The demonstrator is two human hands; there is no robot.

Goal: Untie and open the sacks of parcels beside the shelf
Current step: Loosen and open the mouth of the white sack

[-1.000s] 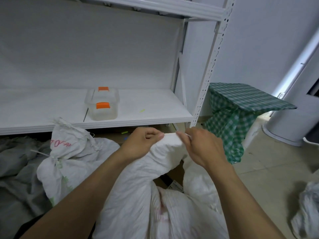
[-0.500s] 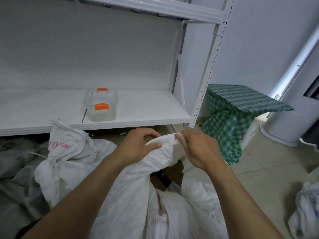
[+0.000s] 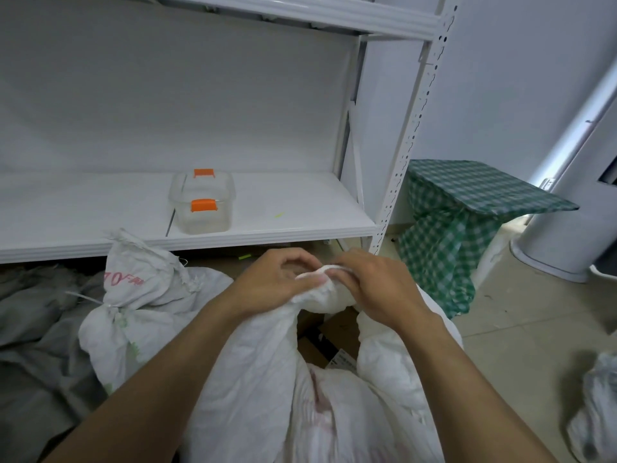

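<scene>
The white sack (image 3: 267, 379) stands just in front of the shelf (image 3: 300, 228), below its lower board and near its right-hand post. Its gathered neck is pinched from 2 sides. The left hand (image 3: 277, 279) has its thumb and curled fingers closed on the bunched cloth, and the right hand (image 3: 377, 289) is curled round the same fold from the other side, fingertips nearly meeting. Whether a cord or knot is still in that bunch cannot be told.

To do this step well, I would keep 1 hand anchoring the neck while the other works the fold loose in small pulls. Then I would spread the rim sideways, not upward, so the weave does not tear or tip the load.

The sack's long axis runs from the person up toward the shelf, neck end highest and pointing at the board's front edge. A gap under the neck already shows a cardboard parcel (image 3: 337, 332).

Farther left along the shelf's front, a second sack (image 3: 140, 305) is still cinched by a tie (image 3: 112, 307). A clear box with orange clips (image 3: 202, 208) sits on the board.
</scene>
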